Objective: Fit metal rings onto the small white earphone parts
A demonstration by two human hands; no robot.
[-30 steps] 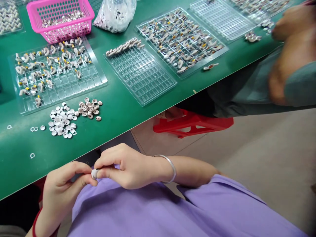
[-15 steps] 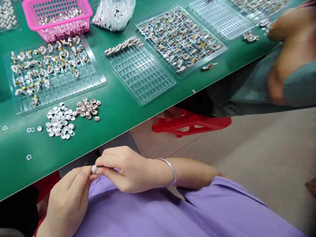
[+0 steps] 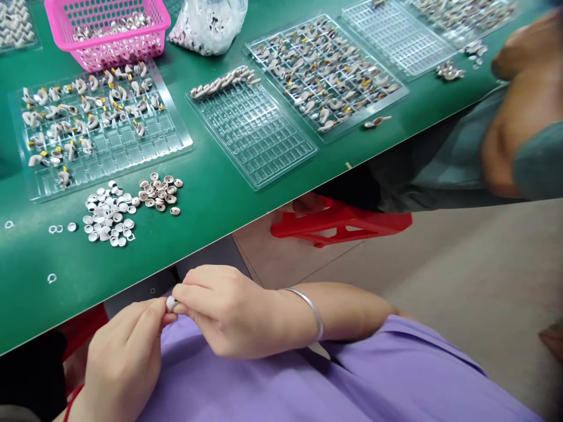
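My left hand and my right hand meet above my lap, just off the table edge. Between their fingertips is a small rounded white earphone shell with a dark spot, pinched from both sides. Fingers cover much of it. On the table nearby lies a heap of white round caps, some with black marks. Beside it is a smaller pile of beige oval shells. Behind them a clear compartment tray is partly filled with grey earphone pieces bearing yellow bits.
Another clear tray has a row of beige pieces at its far end. A full tray, a pink basket and a plastic bag stand farther back. A co-worker's arm is at right, near a red stool.
My right hand has turned slightly, its fingertips closing further over the shell. Both hands keep their pinch. The whole view has shifted a little.
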